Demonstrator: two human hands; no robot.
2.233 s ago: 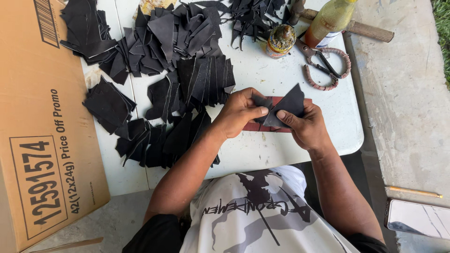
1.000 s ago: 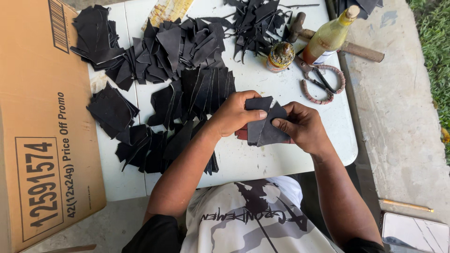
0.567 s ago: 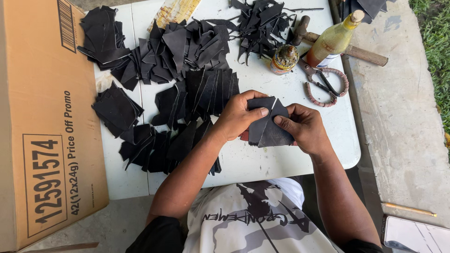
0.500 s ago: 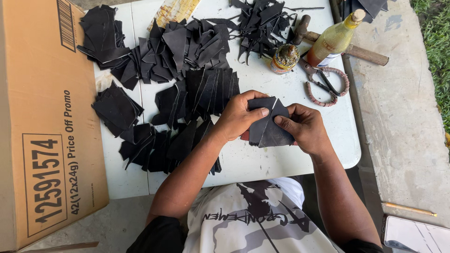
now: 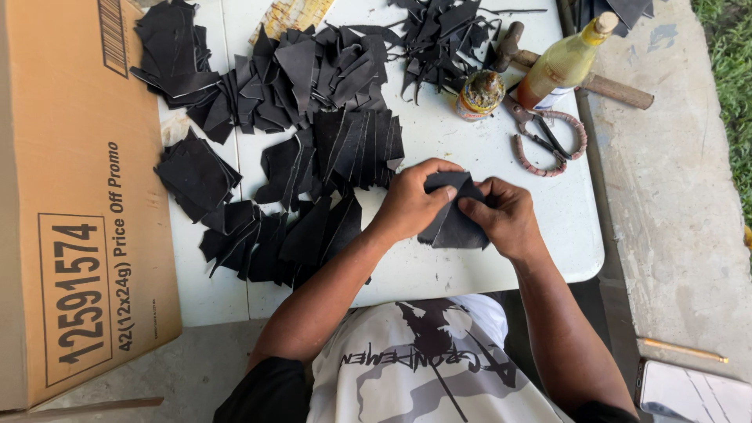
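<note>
Both hands meet over the near edge of the white table [image 5: 548,235], the left hand [image 5: 411,205] and the right hand [image 5: 505,215] each pinching the same small stack of black cut pieces [image 5: 453,223] between thumb and fingers. That stack sits directly between the hands, held just above the table, its long axis tilted from upper right down to lower left, with the left hand gripping its upper left edge and the right hand covering its right corner, so neither is clearly nearer. To the left stands a big cardboard box [image 5: 70,211]. Spread across the table beyond the hands lie heaps of black pieces [image 5: 313,141]. Farther right sit a yellowish bottle [image 5: 565,63], scissors [image 5: 548,139] and a small tin [image 5: 480,94].
</note>
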